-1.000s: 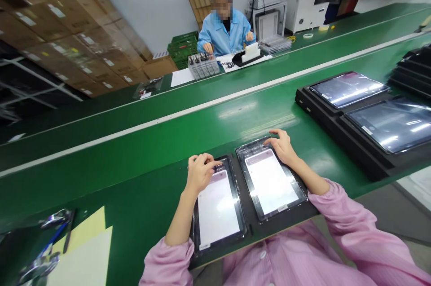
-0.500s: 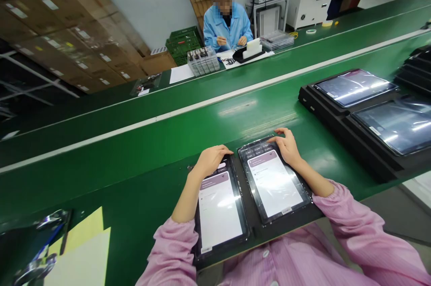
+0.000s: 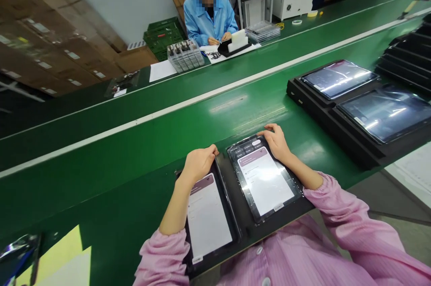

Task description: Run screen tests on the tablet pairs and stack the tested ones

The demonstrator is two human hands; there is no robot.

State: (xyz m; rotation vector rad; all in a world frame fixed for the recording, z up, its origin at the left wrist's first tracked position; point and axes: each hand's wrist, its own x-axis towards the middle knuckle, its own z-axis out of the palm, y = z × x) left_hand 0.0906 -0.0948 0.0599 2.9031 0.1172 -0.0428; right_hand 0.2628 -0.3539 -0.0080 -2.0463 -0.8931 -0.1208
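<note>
Left tablet (image 3: 209,223) and right tablet (image 3: 266,182) lie side by side before me, screens lit, on a black base (image 3: 248,232) at the near edge of the green bench (image 3: 134,205); farthest left are yellow sheets (image 3: 63,250), well apart from my work; next comes my left hand (image 3: 198,163), bent over the top of the left tablet, fingers drawn narrow at its upper right corner, and I cannot tell whether they pinch the rim or only rest on it; my hand covers the upper screen, so a stray touch could go unseen; pressing that corner might slide the tablet, and toward me the base leaves little margin before the bench edge, so a pull could carry it over; only a narrow black strip parts the two tablets, so a sideways slip risks a knock; the right tablet has glossy wrinkles like clear film, which could drag a fingertip; my right hand (image 3: 275,142) is at its upper right, fingers loosely spread and gripping nothing, one tip by the top rim; beyond it the bench gives room to swing sideways, until the black tray (image 3: 323,122) with dark-screened tablets (image 3: 387,111), whose raised side would stop me
</note>
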